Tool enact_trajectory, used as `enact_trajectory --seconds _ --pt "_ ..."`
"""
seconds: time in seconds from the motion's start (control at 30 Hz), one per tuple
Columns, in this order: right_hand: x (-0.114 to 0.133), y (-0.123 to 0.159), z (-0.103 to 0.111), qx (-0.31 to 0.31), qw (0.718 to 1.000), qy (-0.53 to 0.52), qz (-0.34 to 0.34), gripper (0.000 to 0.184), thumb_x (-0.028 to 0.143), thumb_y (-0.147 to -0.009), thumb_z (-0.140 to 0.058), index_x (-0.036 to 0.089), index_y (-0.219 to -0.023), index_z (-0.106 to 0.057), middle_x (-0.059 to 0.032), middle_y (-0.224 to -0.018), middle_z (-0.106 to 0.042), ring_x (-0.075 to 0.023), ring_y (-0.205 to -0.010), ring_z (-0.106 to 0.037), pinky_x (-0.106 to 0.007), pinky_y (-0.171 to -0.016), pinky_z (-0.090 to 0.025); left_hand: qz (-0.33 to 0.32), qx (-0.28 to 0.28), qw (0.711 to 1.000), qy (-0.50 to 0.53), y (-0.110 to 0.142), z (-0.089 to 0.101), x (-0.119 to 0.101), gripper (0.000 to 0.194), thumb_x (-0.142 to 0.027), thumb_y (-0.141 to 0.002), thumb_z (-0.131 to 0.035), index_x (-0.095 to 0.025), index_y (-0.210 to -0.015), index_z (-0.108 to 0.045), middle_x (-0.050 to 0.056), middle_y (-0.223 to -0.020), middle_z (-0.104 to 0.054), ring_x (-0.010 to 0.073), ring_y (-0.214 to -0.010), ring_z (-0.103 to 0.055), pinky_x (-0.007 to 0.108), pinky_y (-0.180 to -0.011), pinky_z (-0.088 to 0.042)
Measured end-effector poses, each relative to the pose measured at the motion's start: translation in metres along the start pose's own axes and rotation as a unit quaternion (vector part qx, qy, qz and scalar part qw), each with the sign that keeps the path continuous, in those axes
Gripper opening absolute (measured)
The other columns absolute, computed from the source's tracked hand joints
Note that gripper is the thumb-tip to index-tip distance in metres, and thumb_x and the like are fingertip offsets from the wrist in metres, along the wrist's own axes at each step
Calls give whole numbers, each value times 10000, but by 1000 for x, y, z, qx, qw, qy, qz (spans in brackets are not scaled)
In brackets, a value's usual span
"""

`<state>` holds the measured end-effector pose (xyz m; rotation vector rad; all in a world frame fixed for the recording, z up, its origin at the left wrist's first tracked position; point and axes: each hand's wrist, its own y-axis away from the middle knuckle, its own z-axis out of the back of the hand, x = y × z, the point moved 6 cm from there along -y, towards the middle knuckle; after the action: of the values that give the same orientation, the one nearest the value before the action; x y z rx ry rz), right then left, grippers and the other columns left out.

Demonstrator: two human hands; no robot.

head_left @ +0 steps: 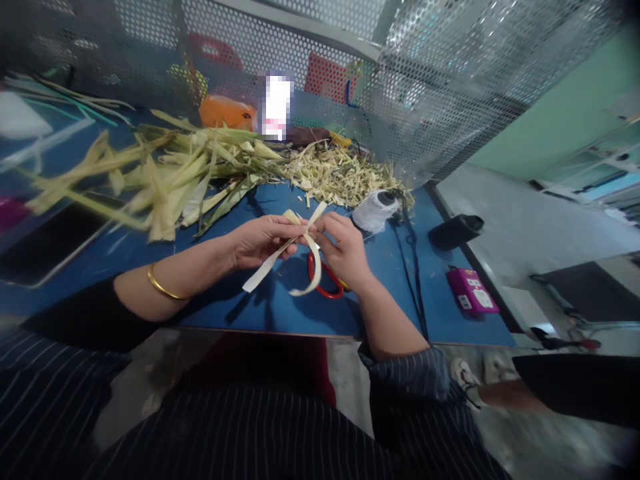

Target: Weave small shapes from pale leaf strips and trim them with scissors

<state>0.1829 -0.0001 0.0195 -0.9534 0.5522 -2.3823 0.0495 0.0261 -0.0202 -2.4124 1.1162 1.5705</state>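
Observation:
My left hand and my right hand meet above the blue table, both pinched on pale leaf strips that cross between my fingers. One strip hangs down to the left, another curls down in the middle, and a short end sticks up. Red-handled scissors lie on the table just under my right hand. A gold bangle sits on my left wrist.
A heap of long green-yellow leaves covers the table's back left, with cut scraps beside it. A white thread spool, a black cylinder and a pink box lie at the right. Perforated metal screen walls the back.

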Motion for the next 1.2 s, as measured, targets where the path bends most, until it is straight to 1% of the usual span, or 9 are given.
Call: enact_trajectory --seconds 0.07,0.17,0.4,0.53,0.63,0.73,0.87,1.07,1.2 --pt "0 0 -1 4 1000 -4 2 178 307 -935 -514 227 -797 -592 -36 -840 -641 -194 -862 -582 -343 -816 -400 10 13 1000 5 0 -2 2 26 -117 -766 -700 -131 -766 -723 23 -573 -607 66 -426 -508 158 -419 -434" --pt "-2 -1 -3 8 1000 -11 -4 197 329 -936 -510 226 -787 -589 -37 -833 -637 -191 -850 -578 -336 -808 -399 -16 11 1000 6 -1 -2 0 26 -124 -754 -713 -123 -780 -719 7 -546 -585 53 -405 -483 147 -393 -394" --pt "-8 0 -6 -21 1000 0 -15 162 301 -920 -543 226 -807 -632 -33 -841 -642 -185 -854 -587 -343 -832 -405 -70 -59 994 -61 1 -1 -1 114 -208 -778 -720 -105 -729 -717 13 -497 -594 58 -403 -502 148 -395 -369" --pt "-15 1 -2 -72 994 -61 -53 171 305 -928 -522 244 -911 -681 -48 -989 -665 -185 -957 -610 -347 -881 -449 -111 -95 986 -82 0 4 -8 185 -297 -743 -770 -123 -788 -726 60 -743 -720 89 -551 -630 173 -510 -475" --pt "-24 3 2 -111 973 -146 -140 221 351 -927 -514 224 -898 -692 -39 -906 -684 -172 -877 -626 -334 -837 -489 -133 -92 983 -89 0 6 -12 202 -316 -778 -736 -125 -845 -732 96 -896 -743 120 -665 -685 197 -582 -516" --pt "-27 5 -5 -79 954 -205 -201 243 415 -890 -561 212 -872 -694 -23 -810 -688 -153 -752 -621 -307 -734 -513 -155 -93 978 -102 -1 6 -13 150 -229 -796 -698 -119 -892 -731 97 -904 -746 130 -697 -699 205 -610 -525" --pt "-28 8 -20 -25 942 -246 -228 239 427 -809 -663 215 -915 -688 -4 -738 -670 -145 -659 -613 -287 -626 -521 -172 -110 971 -123 -2 5 -8 182 -164 -807 -657 -99 -966 -715 87 -868 -744 134 -669 -698 226 -624 -539" --pt "-32 11 -25 -44 921 -268 -278 199 377 -760 -700 203 -857 -698 37 -595 -589 -104 -500 -502 -247 -488 -454 -189 -67 962 -186 -4 -1 -8 406 -171 -850 -585 -138 -1254 -607 89 -905 -740 173 -739 -712 260 -646 -552" --pt "-30 10 -21 -59 925 -271 -258 164 353 -772 -690 196 -809 -719 9 -667 -651 -119 -584 -543 -262 -570 -458 -227 -56 932 -276 0 -2 -13 467 -244 -858 -593 -151 -1316 -570 81 -854 -739 187 -740 -708 263 -651 -542"
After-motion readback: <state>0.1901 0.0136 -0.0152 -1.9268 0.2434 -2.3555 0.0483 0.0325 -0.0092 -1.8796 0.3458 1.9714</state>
